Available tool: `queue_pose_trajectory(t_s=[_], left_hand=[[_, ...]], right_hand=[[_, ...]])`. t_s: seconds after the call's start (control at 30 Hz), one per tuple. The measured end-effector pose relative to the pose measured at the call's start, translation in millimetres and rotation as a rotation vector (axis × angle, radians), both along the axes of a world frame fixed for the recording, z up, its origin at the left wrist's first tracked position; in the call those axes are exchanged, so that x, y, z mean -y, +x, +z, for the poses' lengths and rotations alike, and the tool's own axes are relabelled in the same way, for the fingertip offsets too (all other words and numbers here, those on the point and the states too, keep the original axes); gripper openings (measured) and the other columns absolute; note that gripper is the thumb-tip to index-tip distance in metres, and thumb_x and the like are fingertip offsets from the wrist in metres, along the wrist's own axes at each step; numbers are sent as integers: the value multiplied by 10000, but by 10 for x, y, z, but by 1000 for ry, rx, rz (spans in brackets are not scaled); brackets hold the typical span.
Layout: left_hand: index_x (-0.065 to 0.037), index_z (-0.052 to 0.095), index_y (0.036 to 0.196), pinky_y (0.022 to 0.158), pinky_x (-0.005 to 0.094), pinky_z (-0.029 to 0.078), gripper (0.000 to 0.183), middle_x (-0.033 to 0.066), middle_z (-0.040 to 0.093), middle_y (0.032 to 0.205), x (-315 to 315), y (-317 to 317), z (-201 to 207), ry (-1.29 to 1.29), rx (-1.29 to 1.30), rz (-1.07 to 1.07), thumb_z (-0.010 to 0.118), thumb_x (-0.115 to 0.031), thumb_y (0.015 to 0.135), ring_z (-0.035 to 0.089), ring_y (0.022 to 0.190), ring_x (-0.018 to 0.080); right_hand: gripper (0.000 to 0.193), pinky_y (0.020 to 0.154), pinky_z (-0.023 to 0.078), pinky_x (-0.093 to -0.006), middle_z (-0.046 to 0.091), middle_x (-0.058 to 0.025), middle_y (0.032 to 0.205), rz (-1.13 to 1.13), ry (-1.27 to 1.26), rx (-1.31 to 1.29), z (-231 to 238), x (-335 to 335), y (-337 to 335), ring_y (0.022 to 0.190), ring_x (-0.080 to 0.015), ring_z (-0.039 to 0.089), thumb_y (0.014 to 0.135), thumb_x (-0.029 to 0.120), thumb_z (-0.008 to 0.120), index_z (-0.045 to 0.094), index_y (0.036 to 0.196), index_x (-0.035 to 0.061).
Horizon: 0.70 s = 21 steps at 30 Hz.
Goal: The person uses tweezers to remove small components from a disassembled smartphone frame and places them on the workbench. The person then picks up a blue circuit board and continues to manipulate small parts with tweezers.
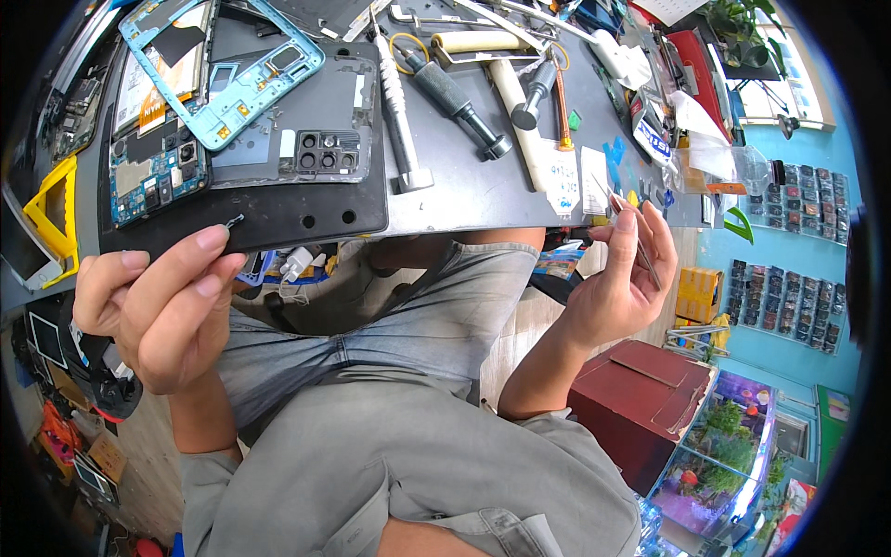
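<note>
My left hand (162,311) is raised at the near edge of the black mat (269,212). Its fingers pinch a tiny dark metallic part (235,221), too small to name. To the right, my right hand (624,283) is closed round slim metal tweezers (647,260), their tips pointing up and left past the table edge. On the mat lie an opened phone with a blue circuit board (148,178), a light-blue phone frame (206,125) tilted across it, and a dark phone back panel (357,116) with a camera block (327,154).
Screwdriver-like tools, including a silver-handled one (399,111) and a dark one (455,104), lie on the grey table (436,209). A yellow frame (58,218) stands at left. Below right are a dark red box (640,395) and an aquarium (724,436). Small parts hang on the blue wall.
</note>
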<state>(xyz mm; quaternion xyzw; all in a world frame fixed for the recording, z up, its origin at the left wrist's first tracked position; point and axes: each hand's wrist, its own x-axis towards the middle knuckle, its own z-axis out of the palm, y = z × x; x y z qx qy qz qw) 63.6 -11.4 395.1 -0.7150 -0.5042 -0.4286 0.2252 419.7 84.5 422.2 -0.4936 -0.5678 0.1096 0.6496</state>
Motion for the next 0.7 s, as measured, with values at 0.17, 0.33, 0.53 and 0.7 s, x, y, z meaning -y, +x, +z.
queue_pose_trajectory(t_s=[0.17,0.33,0.53,0.7], left_hand=[[-189,634,1093,809,342,414,385,-18,836,1114,-5,8,-5,-1,3,-4,928,-159,846,522,1098,230],[-187,631,1090,808,341,410,395,-22,840,1103,-4,2,28,-2,-4,3,933,-156,838,524,1074,228],[-252,633,1082,786,325,411,380,-114,832,1114,0,15,24,5,26,28,929,-232,844,535,1052,197],[-287,666,1032,782,307,400,323,-184,813,1131,-42,-4,-8,63,53,26,921,-298,834,533,1032,169]], right_hand=[[299,705,584,-266,794,-221,1085,-9,-22,13,-4,3,23,759,-164,716,998,-13,776,678,1273,-79],[292,703,583,-268,788,-221,1080,-54,-27,-11,20,-14,-19,742,-169,714,997,-21,767,678,1266,-88],[307,627,579,-297,766,-264,1071,105,73,-105,129,146,-273,659,-200,681,1033,-24,639,628,1327,-112],[435,603,619,-337,748,-310,1041,619,63,-33,50,346,-778,661,-236,704,1030,35,674,529,1434,-36]])
